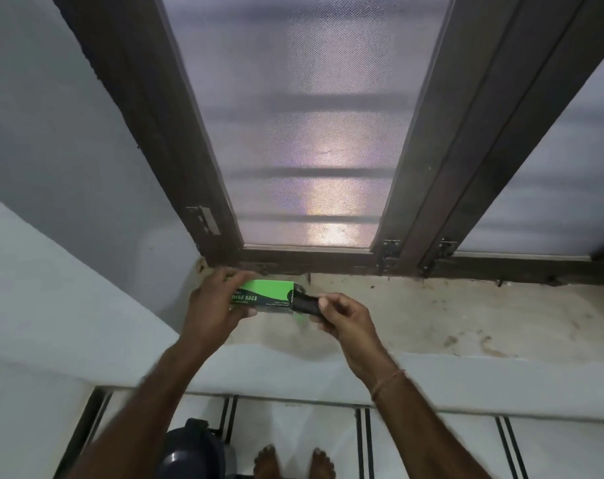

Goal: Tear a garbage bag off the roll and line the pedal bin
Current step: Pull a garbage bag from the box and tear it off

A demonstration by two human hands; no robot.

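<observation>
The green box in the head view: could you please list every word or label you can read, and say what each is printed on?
"BAGE BAGS" on the front of the green box; the left hand covers the start of the word.
A smaller line above it: too blurred to read.
Fine print at the box's lower right: too small to read.
No other text is visible.

box (pixel 264 294): green and black | roll (pixel 305 304): black | window frame (pixel 148 108): dark brown | bin (pixel 190 454): dark grey
</observation>
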